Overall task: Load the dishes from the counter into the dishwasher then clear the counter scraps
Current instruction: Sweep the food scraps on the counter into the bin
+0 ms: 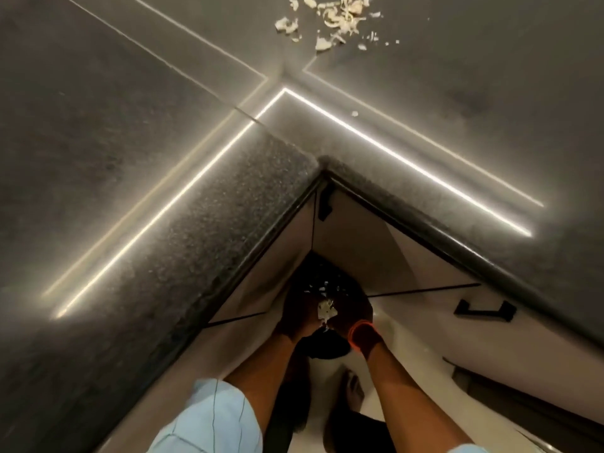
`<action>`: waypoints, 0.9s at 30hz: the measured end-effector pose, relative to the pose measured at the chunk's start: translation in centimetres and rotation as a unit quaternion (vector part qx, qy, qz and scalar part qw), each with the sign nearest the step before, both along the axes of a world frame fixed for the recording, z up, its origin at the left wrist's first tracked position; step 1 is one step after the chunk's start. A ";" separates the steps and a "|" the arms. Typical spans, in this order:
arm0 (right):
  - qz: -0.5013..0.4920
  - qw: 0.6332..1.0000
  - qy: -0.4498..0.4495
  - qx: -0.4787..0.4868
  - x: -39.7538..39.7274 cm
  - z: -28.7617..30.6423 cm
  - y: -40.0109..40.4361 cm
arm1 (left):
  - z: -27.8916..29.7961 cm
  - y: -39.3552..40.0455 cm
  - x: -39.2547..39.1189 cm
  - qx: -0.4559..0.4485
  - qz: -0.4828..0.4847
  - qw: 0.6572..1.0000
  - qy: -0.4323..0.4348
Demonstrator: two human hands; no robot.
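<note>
**Two hands, one clump of scraps, low down by the bin**

Light blue sleeve [209,420] closest of all, on the left arm. One bare foot [354,392] on the pale floor, below the fingers and a bit to the right.

Two hands down low, side by side and touching. Left hand [295,317] and right hand [354,317] both cupped round one small clump of scraps [326,310], gripping it between the fingers. Fingers dark and blurry, so hard to count. One orange band [359,335] on the right wrist.

One black bin [327,281] just past the fingertips, tucked in the corner under the counter [163,191]. A few pale bits inside it.

Two black handles on the cupboard doors: one handle [325,204] above the fingers, the other handle [483,312] off to the right of them.

More to clear far up past the fingers, on top of the counter: one big pile of scraps [333,18], pale and curly, with small bits spread round it. One lone crumb [354,113] between that pile and the hands, well apart from both.
</note>
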State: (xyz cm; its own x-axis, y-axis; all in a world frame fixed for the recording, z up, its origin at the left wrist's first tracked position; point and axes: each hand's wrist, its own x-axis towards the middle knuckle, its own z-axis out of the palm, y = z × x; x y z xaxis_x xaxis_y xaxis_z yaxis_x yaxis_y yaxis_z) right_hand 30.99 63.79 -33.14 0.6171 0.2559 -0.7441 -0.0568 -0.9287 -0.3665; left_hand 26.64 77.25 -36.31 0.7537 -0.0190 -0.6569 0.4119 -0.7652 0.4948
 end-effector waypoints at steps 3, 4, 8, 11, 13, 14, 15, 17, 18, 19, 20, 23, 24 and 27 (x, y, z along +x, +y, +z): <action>-0.003 0.999 -0.039 0.008 -0.4 -0.5 0.0 | 0.6 0.3 -0.2 0.001 -0.006 1.000 -0.019; -0.008 0.999 -0.047 0.008 -0.5 -0.2 -0.1 | 1.3 0.4 -0.1 -0.001 -0.005 1.000 -0.017; -0.034 0.998 -0.052 0.021 -1.1 1.9 -0.8 | 3.1 1.3 -0.3 0.016 0.029 0.999 0.032; -0.035 0.999 -0.011 0.002 -0.9 3.6 -1.7 | 6.7 1.6 0.0 0.019 0.053 0.997 0.051; -0.048 0.999 -0.016 -0.006 -0.8 6.9 -1.6 | 10.0 1.5 0.1 0.024 0.056 0.996 0.063; -0.067 0.997 -0.024 0.003 -0.8 8.9 -1.4 | 11.3 1.5 0.0 0.028 0.058 0.996 0.059; -0.098 0.995 -0.028 0.009 -0.9 11.0 -1.3 | 12.9 1.4 0.1 0.029 0.070 0.996 0.054; -0.158 0.987 -0.036 0.018 -0.8 15.4 -0.9 | 16.7 1.1 0.4 0.018 0.104 0.993 0.047; -0.174 0.983 -0.045 0.032 -0.8 17.5 -0.7 | 18.8 0.9 0.7 0.023 0.112 0.993 0.037; -0.178 0.982 -0.051 0.049 -0.8 19.2 -0.5 | 20.5 0.8 1.0 0.029 0.110 0.993 0.022; -0.179 0.980 -0.057 0.068 -0.7 21.4 -0.2 | 23.1 0.7 1.5 0.027 0.100 0.995 0.003; -0.201 0.967 -0.107 0.116 0.0 27.5 0.5 | 29.4 0.9 2.7 -0.003 0.072 0.996 -0.054; -0.207 0.961 -0.128 0.131 0.3 29.0 0.7 | 31.0 0.9 3.1 -0.001 0.063 0.995 -0.076; -0.206 0.944 -0.192 0.170 1.7 34.5 1.7 | 35.8 1.6 4.8 -0.008 0.052 0.987 -0.155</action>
State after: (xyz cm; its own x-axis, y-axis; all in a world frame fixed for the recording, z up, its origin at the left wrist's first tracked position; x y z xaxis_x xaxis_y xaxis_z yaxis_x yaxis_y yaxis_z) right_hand 32.65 65.52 1.35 0.9240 0.1182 -0.3635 -0.1905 -0.6820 -0.7061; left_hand 31.41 78.88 -0.51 0.9165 0.0599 -0.3955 0.3149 -0.7177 0.6211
